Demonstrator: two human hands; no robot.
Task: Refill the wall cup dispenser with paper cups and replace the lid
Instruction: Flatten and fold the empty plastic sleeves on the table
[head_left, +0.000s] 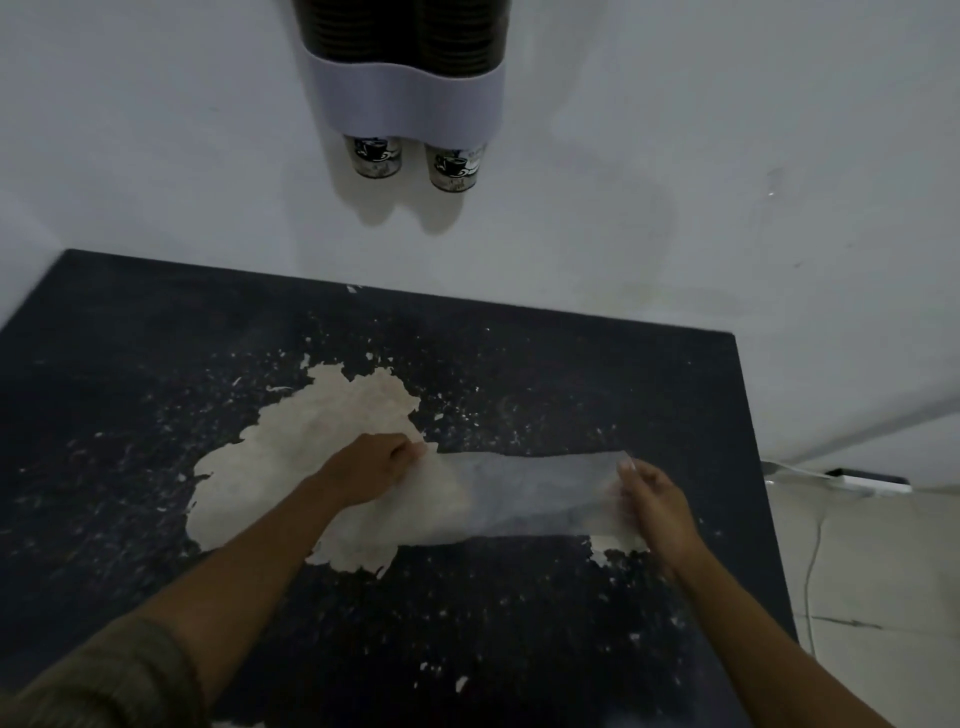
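Low in the frame, the left hand (376, 467) and right hand (655, 512) each pinched an end of a clear plastic sleeve (524, 496) above the bench (130, 364); light, limp and slippery, probably best held by its ends. At upper centre, the wall cup dispenser (405, 93) held stacked paper cups (452, 166).

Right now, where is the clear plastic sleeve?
Head view, lower centre-right: the clear plastic sleeve is stretched over the dark table between both hands, left hand and right hand each pinching one end.
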